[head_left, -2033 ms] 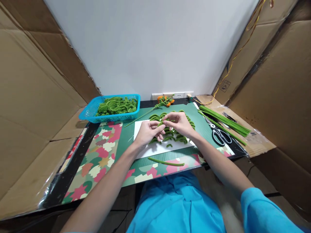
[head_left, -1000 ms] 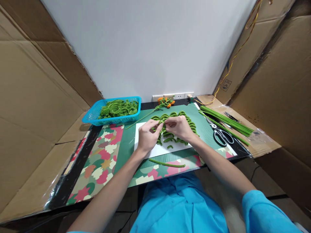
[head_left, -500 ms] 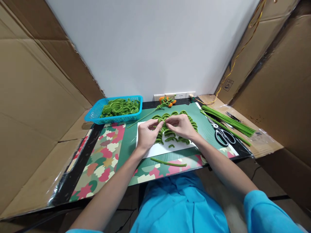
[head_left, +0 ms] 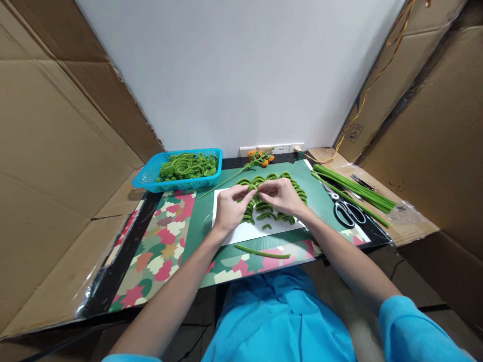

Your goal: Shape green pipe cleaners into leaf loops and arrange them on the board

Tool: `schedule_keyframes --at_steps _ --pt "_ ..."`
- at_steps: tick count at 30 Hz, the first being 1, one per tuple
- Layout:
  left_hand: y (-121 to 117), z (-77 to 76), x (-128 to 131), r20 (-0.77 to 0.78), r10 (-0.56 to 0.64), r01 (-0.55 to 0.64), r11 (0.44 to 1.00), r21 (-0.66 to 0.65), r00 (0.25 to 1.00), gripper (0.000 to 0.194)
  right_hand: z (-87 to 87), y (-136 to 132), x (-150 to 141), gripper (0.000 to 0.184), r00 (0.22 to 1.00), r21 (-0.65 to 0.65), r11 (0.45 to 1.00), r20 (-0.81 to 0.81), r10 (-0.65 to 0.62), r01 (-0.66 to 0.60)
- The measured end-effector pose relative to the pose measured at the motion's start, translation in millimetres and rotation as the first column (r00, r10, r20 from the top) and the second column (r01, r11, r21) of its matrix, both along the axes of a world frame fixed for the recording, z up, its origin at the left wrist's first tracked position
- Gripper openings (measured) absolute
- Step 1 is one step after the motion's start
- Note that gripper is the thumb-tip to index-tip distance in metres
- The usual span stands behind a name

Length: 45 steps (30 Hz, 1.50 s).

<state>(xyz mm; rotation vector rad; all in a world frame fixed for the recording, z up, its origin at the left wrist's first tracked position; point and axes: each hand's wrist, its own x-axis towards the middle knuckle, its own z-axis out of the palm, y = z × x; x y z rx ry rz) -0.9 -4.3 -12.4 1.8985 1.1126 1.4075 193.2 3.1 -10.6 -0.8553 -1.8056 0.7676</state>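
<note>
Green all over, and a fiddly two-handed pinch in the middle

So, biggest first: your green mat (head_left: 202, 216) has that splotchy pink-and-cream pattern along its left and front, and the white sheet (head_left: 249, 235) lies on it right in front of you. Back left you've got the blue basket (head_left: 181, 185), heaped with green loops (head_left: 186, 166). Over on the right there's a bundle of green stems (head_left: 354, 187), with the scissors (head_left: 336, 200) lying just beside it, and an orange-flowered sprig (head_left: 258, 160) sits behind the sheet.

Next size down, your left hand (head_left: 230, 208) and right hand (head_left: 281, 196) come together over the sheet. One loose strip (head_left: 262, 253) lies alone near the mat's front edge. Smaller again, the curved pieces (head_left: 266, 216) are laid in rows under and around your hands, with a short bent piece (head_left: 266, 227) just in front of them.

Tiniest of the lot is the held piece (head_left: 253, 187), up between your fingertips above those rows. Left thumb and forefinger are pinching it; the right ones look pinched on its other end, though your knuckles hide most of it. I'd call the step in hand shaping that bit, probably bending it. IMO the next move calls for a light, even grip, and enough clearance that you don't nudge the rows below.
</note>
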Motion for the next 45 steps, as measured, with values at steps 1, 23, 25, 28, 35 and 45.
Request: schedule_keyframes --at_steps 1,23,25,28,35,45 --pt "0 0.0 0 -0.001 0.003 -0.003 1.0 0.0 1.0 0.033 0.2 0 0 0.014 1.0 0.004 1.0 -0.005 -0.002 0.002" --pt "24 9.9 -1 0.269 0.033 0.022 0.98 -0.199 0.963 0.06 9.0 17 -9 0.022 0.997 -0.082 0.996 -0.06 -0.044 0.039" --pt "36 16.5 0 0.346 0.041 0.051 0.966 -0.252 0.937 0.067 10.7 27 -9 0.032 0.989 -0.113 0.994 -0.144 -0.016 0.0" --pt "56 24.8 4 0.403 0.017 0.107 0.954 -0.281 0.915 0.06 12.8 46 -7 0.036 0.988 -0.05 0.998 -0.154 -0.032 0.024" --pt "82 34.8 5 0.337 -0.176 0.291 0.899 -0.327 0.925 0.063 9.8 79 12 0.028 0.989 0.107 0.991 -0.137 -0.06 0.075" --pt "128 77.9 5 0.114 -0.598 0.532 0.59 -0.607 0.793 0.047 5.3 58 32 0.022 0.979 0.176 0.973 -0.162 -0.122 0.15"
